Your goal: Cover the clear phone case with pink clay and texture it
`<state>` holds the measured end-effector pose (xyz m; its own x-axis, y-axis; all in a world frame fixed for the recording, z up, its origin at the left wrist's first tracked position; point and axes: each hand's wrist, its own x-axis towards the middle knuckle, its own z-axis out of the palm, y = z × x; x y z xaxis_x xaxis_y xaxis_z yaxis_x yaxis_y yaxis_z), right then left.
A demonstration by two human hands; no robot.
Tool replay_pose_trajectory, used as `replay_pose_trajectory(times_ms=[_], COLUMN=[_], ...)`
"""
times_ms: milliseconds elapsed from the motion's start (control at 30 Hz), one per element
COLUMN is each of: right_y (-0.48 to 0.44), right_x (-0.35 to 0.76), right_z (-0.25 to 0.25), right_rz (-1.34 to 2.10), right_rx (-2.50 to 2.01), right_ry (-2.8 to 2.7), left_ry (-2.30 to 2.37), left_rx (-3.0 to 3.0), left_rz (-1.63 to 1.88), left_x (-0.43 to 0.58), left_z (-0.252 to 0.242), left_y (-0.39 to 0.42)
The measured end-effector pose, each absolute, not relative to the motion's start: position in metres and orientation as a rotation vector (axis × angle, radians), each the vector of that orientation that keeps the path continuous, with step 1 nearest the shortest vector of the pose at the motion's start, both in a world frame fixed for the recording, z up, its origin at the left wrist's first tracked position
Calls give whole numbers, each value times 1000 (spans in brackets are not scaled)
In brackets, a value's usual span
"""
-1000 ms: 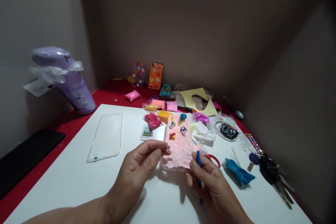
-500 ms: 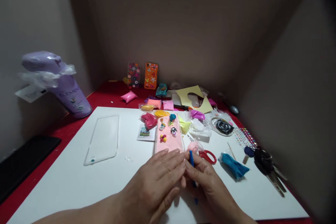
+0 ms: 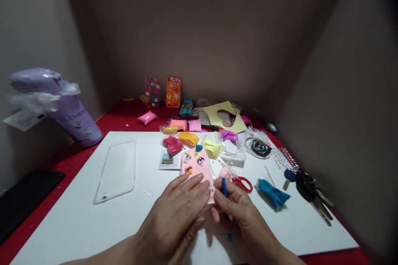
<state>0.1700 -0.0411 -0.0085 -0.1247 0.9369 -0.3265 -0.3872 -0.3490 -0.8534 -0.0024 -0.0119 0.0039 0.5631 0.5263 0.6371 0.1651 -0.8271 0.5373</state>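
A pink-covered phone case [image 3: 198, 169] with small clay decorations lies in front of me, its lower part hidden by my hands. My left hand [image 3: 182, 207] rests across it, fingers stretched out flat and thumb apart underneath. In my right hand [image 3: 238, 205] a thin blue modelling tool [image 3: 224, 188] is held slanting between thumb and fingers, its lower end pointing down. The right thumb and fingertips also touch the case's lower right edge. Red-handled scissors [image 3: 244, 184] and a bag of pale pink clay [image 3: 226, 173] lie just beyond the right hand.
A clear phone case [image 3: 116, 172] lies at left on the white board [image 3: 77, 215]. Several clay packets, including a blue one [image 3: 273, 193], surround the work. Keys [image 3: 314, 198] lie at right. A purple wrapped bottle [image 3: 74, 116] stands back left; two decorated cases lean behind.
My left hand has shifted slightly left and down across the pink case, uncovering its lower right edge. The right hand keeps the blue tool. The whole view has turned slightly.
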Motion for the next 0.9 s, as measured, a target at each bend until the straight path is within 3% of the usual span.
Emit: replay_pose_trajectory(times_ms=[133,333,600,900], right_y=[-40,-39,-40,-41], right_x=[169,169,172,170], right_z=[-11,-11,-13,-12], right_rz=[1675,1668,1688,1585], right_rx=[-1069,-1051,-984,-1147], right_ry=[-740,-689,-761,-782], left_ry=[680,1201,558,484], left_rx=[2207,1321,627,567], left_rz=[1190,1012,788,813], left_x=[-6,-9,0,-2], left_z=[10,13,36,25], left_y=[-12,2,6,8])
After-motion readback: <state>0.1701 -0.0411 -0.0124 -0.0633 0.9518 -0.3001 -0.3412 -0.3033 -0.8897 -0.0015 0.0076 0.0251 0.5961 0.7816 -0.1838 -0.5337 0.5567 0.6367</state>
